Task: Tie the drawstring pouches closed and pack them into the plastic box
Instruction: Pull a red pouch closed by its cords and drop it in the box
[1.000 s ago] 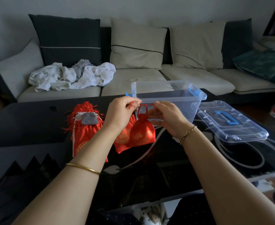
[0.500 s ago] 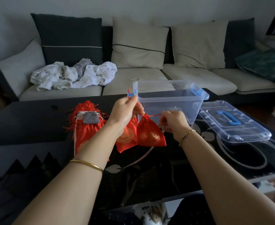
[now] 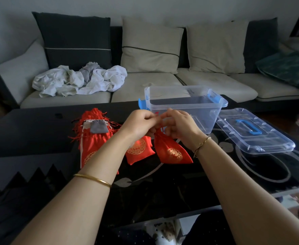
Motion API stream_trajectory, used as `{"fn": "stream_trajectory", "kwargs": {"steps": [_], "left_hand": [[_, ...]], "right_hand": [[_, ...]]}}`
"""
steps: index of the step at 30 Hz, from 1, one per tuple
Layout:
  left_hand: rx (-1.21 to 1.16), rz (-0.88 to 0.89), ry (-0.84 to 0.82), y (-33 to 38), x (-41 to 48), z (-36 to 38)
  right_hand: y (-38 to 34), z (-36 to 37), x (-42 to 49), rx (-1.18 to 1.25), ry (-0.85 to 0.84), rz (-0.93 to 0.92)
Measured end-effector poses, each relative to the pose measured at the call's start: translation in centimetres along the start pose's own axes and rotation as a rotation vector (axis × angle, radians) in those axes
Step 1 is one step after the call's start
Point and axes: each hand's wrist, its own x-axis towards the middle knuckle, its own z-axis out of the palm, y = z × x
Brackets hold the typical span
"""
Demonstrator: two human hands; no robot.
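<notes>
A red drawstring pouch [image 3: 171, 151] with a gold emblem hangs tilted from its gathered neck just above the black table. My left hand [image 3: 141, 122] and my right hand [image 3: 177, 123] meet over that neck, fingers curled, pinching its red cord between them. A second red pouch [image 3: 138, 151] lies on the table under my left wrist. A pile of red pouches [image 3: 94, 137] with a small grey pouch [image 3: 98, 127] on top lies further left. The clear plastic box [image 3: 185, 106] with blue latches stands open behind my hands.
The box's clear lid [image 3: 254, 133] with a blue handle lies flat to the right of the box. The black glass table [image 3: 30, 131] stretches left. Behind it is a sofa [image 3: 145, 85] with cushions and a heap of white cloth [image 3: 79, 80].
My hands, spread apart pulling the cord half a second ago, have come together over the pouch's neck. The pouch has swung lower and tilted to the right.
</notes>
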Motion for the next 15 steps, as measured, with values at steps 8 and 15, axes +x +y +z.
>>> {"fn": "stream_trajectory", "kwargs": {"steps": [8, 15], "left_hand": [[-0.097, -0.034, 0.170, -0.1, 0.0, 0.0], [-0.126, -0.086, 0.203, -0.1, 0.2, 0.1]], "right_hand": [[0.6, -0.2, -0.3, -0.295, 0.001, -0.288], [1.1, 0.2, 0.0, -0.576, 0.081, -0.508]]}}
